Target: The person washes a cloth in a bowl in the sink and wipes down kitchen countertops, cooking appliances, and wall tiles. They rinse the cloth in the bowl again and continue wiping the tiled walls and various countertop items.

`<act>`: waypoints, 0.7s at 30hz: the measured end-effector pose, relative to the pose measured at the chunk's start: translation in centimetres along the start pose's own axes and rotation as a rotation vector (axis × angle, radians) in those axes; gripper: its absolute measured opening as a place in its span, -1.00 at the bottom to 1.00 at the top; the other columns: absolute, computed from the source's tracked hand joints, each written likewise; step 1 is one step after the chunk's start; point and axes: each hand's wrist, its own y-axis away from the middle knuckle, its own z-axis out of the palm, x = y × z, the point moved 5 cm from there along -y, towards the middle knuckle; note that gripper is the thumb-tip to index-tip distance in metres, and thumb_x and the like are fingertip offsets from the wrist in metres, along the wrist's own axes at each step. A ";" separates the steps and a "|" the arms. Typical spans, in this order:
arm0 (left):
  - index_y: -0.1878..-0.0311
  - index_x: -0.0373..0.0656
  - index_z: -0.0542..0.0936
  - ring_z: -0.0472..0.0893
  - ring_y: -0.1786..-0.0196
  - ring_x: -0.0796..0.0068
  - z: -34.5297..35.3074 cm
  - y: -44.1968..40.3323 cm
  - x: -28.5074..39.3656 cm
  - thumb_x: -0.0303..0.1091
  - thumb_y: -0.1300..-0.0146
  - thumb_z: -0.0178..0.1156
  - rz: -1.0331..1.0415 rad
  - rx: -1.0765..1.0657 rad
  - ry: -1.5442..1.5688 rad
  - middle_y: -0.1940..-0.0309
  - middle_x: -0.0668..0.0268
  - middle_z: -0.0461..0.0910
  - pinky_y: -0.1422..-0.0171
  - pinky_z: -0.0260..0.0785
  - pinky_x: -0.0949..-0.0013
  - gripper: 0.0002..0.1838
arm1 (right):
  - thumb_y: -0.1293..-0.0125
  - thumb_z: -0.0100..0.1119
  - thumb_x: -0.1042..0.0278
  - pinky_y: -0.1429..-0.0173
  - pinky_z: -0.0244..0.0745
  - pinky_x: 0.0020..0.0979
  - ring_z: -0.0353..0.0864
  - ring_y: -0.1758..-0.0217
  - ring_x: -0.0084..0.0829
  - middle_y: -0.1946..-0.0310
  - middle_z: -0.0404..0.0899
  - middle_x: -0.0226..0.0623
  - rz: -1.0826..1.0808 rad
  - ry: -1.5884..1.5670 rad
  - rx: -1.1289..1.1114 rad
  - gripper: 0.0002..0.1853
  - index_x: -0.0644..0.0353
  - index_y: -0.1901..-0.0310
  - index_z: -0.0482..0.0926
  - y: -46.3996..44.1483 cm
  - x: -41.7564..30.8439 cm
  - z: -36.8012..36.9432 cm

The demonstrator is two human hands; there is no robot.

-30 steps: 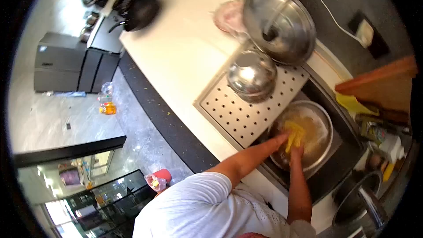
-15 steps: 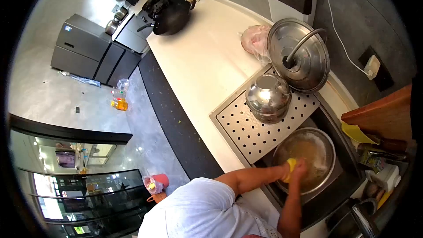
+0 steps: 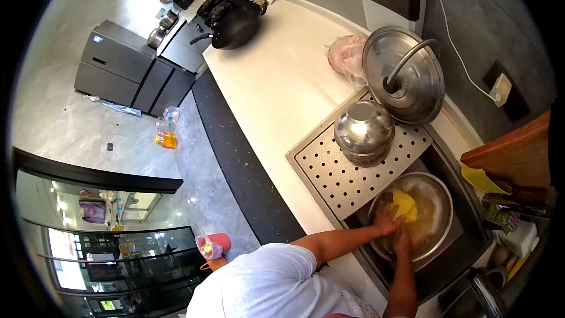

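Observation:
A yellow cloth (image 3: 404, 205) lies partly spread in a round metal basin (image 3: 445, 200) of cloudy brownish water, set in the dark sink. At the basin's near left side, my left hand (image 3: 385, 222) is closed on the cloth's lower edge. Close against it, my right hand (image 3: 402, 238) also grips that edge, its fingertips partly hidden. A perforated metal drain tray (image 3: 321, 185) spans part of the sink and bears upturned metal bowls (image 3: 364, 132).
Behind the bowls leans a large metal lid (image 3: 406, 97) with a curved handle, beside a plastic bag of pinkish food (image 3: 347, 59). A faucet (image 3: 487, 297) stands at the lower right. A wooden board (image 3: 506, 147) and black wok (image 3: 235, 29) are farther off.
The yellow cloth, bunched between both hands before, now opens out into the basin beyond the fingers. Both hands have shifted slightly. The whole view has moved a little.

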 end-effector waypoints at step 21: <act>-0.02 -0.27 0.51 0.52 -0.07 0.23 6.0 0.8 0.3 0.19 -0.37 -0.14 -0.568 -0.481 1.600 0.02 0.14 0.55 -0.21 0.29 0.20 -0.37 | -0.29 0.06 0.15 0.32 0.40 -0.10 0.52 0.41 0.09 0.48 0.53 0.10 0.169 -0.498 0.617 -0.66 0.32 0.42 0.51 0.7 -12.9 -8.0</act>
